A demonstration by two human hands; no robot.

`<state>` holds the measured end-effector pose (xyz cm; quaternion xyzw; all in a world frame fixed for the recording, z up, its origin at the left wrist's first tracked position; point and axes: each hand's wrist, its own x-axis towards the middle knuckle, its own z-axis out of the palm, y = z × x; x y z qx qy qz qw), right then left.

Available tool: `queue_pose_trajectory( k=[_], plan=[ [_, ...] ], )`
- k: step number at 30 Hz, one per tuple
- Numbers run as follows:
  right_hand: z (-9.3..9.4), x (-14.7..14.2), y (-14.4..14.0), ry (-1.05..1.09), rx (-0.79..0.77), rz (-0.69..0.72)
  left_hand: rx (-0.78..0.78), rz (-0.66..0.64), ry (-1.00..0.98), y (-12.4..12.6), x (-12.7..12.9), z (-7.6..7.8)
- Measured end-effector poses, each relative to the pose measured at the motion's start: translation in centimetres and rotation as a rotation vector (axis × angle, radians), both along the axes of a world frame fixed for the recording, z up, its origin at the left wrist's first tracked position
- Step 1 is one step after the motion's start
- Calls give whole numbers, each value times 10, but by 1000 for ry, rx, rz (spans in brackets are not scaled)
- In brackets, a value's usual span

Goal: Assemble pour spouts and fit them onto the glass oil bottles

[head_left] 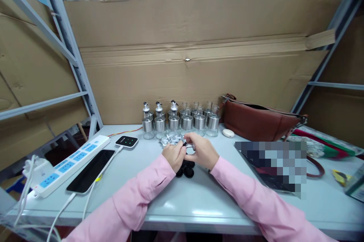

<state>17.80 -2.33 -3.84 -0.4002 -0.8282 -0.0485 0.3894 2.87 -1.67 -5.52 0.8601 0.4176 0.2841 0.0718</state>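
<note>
My left hand and my right hand meet over the middle of the grey table. Together they pinch a small silver spout part with a black tip. Under the hands lie a few black round caps. Just beyond the fingers sits a little heap of silver spout parts. Behind that stands a row of several glass bottles with steel sleeves; three on the left carry spouts.
A brown leather bag lies at the back right, with a white oval object beside it. At left are a white power strip, a black phone on a cable and a small black charger. Cardboard sheets wall the shelf.
</note>
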Motion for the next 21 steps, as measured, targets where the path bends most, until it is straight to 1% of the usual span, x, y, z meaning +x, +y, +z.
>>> queue_pose_trajectory(
  k=[4,6,8,10,11,13,17,21],
  plan=[
    [0,1,1,-65,-2,64,-19,-4,0,-1,0,0],
    [1,1,1,-37,9,59,-64,-17,-104,0,0,0],
    [2,1,0,-18,22,51,-193,-58,-308,3,0,-1],
    [2,2,1,-21,24,51,-388,-143,-530,7,0,-2],
    [2,3,1,-28,18,53,-472,-186,-612,10,1,-3],
    [2,4,3,-40,0,52,-579,-249,-695,16,2,-3],
    [0,6,6,-44,-19,15,-616,-253,-760,25,2,-2],
    [-1,7,7,41,39,-39,-603,-227,-846,25,1,0]
  ],
)
